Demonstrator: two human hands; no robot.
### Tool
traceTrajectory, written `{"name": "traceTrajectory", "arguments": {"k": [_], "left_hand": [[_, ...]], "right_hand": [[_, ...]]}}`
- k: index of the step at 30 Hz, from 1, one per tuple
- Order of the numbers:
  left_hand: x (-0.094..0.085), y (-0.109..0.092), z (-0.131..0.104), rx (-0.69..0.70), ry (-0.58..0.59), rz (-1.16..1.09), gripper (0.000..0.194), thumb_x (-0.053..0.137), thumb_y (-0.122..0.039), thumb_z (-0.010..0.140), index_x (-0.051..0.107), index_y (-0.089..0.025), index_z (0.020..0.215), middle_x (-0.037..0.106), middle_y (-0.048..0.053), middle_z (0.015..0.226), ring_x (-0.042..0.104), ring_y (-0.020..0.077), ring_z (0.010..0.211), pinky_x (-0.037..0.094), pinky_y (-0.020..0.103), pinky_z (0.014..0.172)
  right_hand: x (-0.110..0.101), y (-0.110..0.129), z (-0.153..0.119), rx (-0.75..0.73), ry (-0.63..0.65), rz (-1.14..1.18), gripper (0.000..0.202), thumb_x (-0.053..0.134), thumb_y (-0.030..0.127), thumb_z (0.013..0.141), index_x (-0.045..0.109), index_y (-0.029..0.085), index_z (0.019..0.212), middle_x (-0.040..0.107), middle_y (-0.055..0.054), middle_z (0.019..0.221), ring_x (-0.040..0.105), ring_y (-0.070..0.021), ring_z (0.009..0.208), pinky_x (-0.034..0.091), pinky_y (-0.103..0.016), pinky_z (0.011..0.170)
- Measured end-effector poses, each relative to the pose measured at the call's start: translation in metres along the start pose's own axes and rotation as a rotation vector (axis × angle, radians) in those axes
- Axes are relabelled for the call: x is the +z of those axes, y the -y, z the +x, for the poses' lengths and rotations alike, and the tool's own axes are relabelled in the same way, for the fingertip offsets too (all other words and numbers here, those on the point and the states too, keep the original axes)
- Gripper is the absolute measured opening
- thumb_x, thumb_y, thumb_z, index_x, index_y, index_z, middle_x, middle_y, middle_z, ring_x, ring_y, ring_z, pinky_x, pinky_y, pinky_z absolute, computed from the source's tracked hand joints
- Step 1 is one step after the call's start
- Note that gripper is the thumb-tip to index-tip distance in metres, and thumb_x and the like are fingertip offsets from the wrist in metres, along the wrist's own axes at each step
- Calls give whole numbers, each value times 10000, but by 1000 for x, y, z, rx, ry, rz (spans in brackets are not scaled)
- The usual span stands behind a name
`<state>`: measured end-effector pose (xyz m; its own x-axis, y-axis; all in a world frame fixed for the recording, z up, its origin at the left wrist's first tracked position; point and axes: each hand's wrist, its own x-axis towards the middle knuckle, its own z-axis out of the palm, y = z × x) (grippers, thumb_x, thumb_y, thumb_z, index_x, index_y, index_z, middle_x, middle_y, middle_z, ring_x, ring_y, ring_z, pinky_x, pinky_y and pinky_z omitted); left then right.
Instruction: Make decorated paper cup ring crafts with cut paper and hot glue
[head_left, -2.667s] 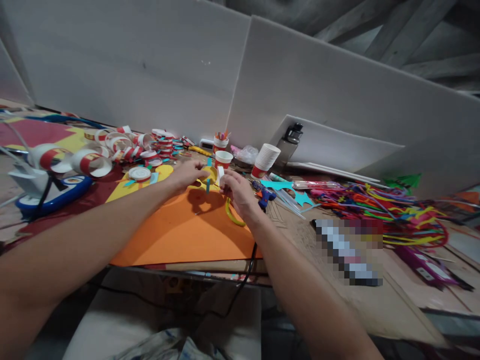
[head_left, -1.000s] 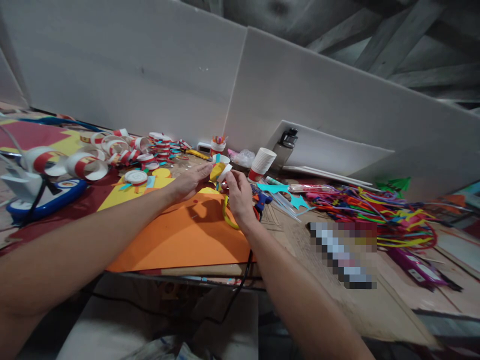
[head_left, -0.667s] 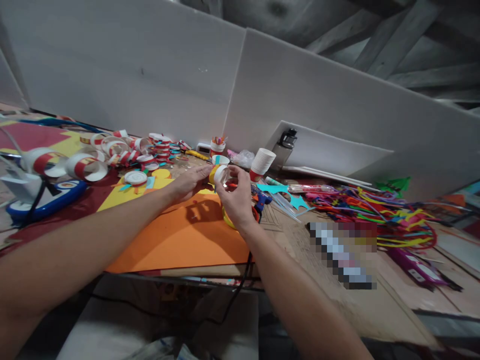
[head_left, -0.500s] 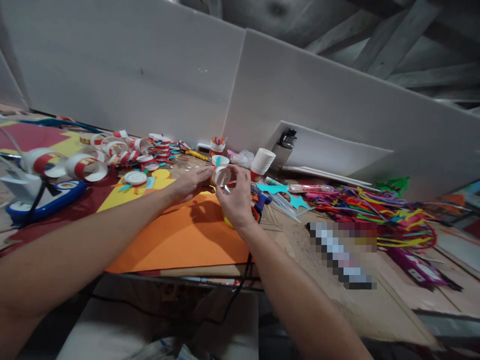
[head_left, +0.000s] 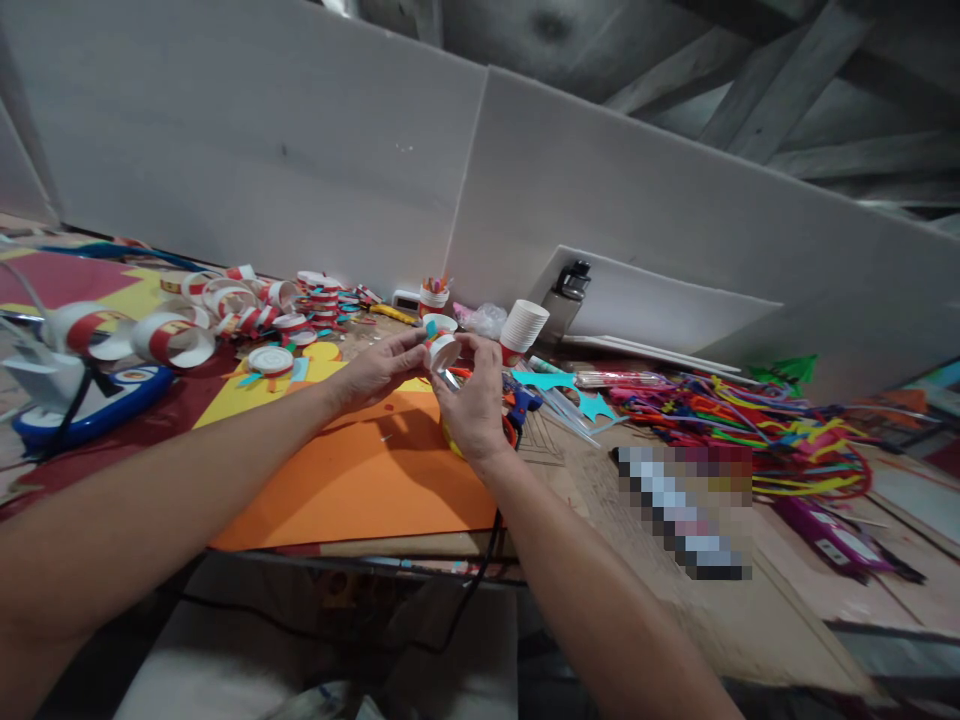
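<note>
Between my two hands is a small cut paper cup piece [head_left: 444, 352], white inside, with its round opening tilted toward me. My left hand [head_left: 386, 370] grips its left side with the fingertips, close to a teal strip [head_left: 431, 328]. On the right side, my right hand [head_left: 476, 395] pinches the rim between thumb and fingers. Both hands are above an orange sheet [head_left: 360, 470]. Behind the cup piece stands a white paper cup [head_left: 442, 322]. Under my right hand, a blue-handled tool [head_left: 525, 402] and something yellow are partly hidden.
Cut cup rings [head_left: 172, 335] and red-and-white cup pieces [head_left: 322, 295] crowd the left. A stack of paper cups [head_left: 525, 325] and a dark bottle [head_left: 568, 300] stand at the back. Colourful pipe cleaners [head_left: 750, 420] spread right. A black cable [head_left: 491, 540] hangs over the front edge.
The cup piece has tipped slightly in my fingers, and the teal strip by it has shifted a little left and leans more. Both hands stay in nearly the same place.
</note>
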<state>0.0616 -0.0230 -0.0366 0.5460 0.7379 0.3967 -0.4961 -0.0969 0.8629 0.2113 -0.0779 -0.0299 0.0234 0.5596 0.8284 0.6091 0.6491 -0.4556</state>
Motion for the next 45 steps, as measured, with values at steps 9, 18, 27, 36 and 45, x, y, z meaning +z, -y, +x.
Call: {"name": "traceTrajectory", "arguments": {"k": [9,18,27,36,45], "left_hand": [[-1,1,0,38,29,9,439,719,-357,805,664,-203,1212,654,107,1240,615,230,1102,484,295,894],[-1,1,-1,23,24,10,410,725,-366,799,686,-193,1168,669,113,1196,624,233,1085,488,304,886],[-2,3,-1,9,1,16,401,729,-366,793,689,-188,1150,680,110,1147,633,223,1061,498,297,884],[1,3,-3,-16,-20,-2,369,728,-381,789,713,-160,1085,691,114,1072,639,211,981,499,300,853],[18,2,-6,47,-216,324,284,749,-304,748,716,-138,975,693,52,926,607,179,873,489,239,741]], "right_hand": [[1,0,0,-49,1,-12,479,636,63,711,459,218,1128,510,-90,1153,509,-217,1078,507,-387,882],[-1,2,-1,-34,27,-34,493,607,29,698,477,231,1129,485,-89,1157,470,-228,1144,466,-426,974],[-2,2,0,-4,39,-31,513,619,35,689,480,254,1132,487,-83,1163,477,-235,1134,479,-433,955],[-2,1,-1,-13,33,-58,490,613,31,683,479,227,1111,482,-87,1125,478,-231,1095,465,-430,960],[7,-1,-5,9,36,-110,477,632,67,701,478,230,1122,452,-103,1146,468,-251,1096,448,-463,976]]}}
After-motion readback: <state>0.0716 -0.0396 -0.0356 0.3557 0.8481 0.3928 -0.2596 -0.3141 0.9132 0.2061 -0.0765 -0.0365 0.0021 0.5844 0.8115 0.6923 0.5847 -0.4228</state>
